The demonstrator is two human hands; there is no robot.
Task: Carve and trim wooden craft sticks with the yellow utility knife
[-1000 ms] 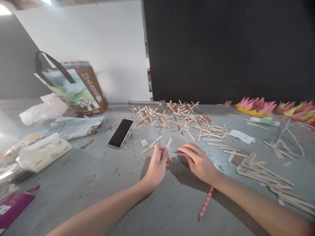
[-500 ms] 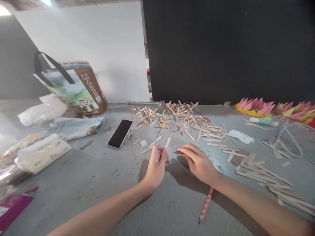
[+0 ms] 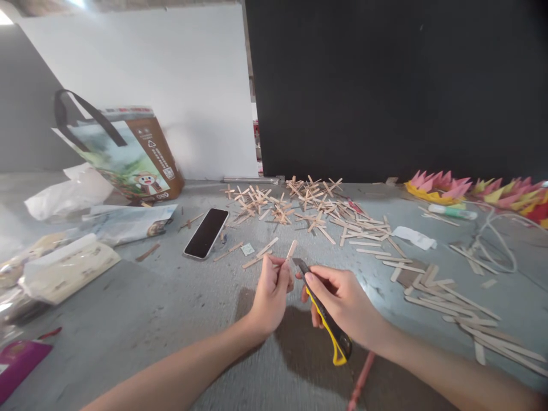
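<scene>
Between the fingertips of my left hand point(image 3: 272, 294) is a wooden craft stick point(image 3: 291, 250), its upper end poking out beyond the fingers. My right hand point(image 3: 342, 302) is closed around a yellow and black utility knife point(image 3: 329, 325). The knife's blade end points up and left, close to the stick; whether it touches cannot be made out. A pink pencil point(image 3: 362, 381) lies under my right wrist, partly hidden. Just beyond my left hand rest a few loose sticks point(image 3: 261, 260) and a small pale square packet point(image 3: 247, 249).
A smartphone point(image 3: 206, 233) lies left of centre, before a printed bag point(image 3: 128, 154). Crossed sticks point(image 3: 278, 208) are heaped at the back; loose sticks point(image 3: 454, 302) spread rightward. Pink and yellow paper crowns point(image 3: 436, 187), a glue stick point(image 3: 452, 212) and a white cable point(image 3: 479, 234) sit far right.
My right hand has turned over, bringing the knife's handle into view and its blade end nearer the stick. My left hand keeps its pinch on the stick.
</scene>
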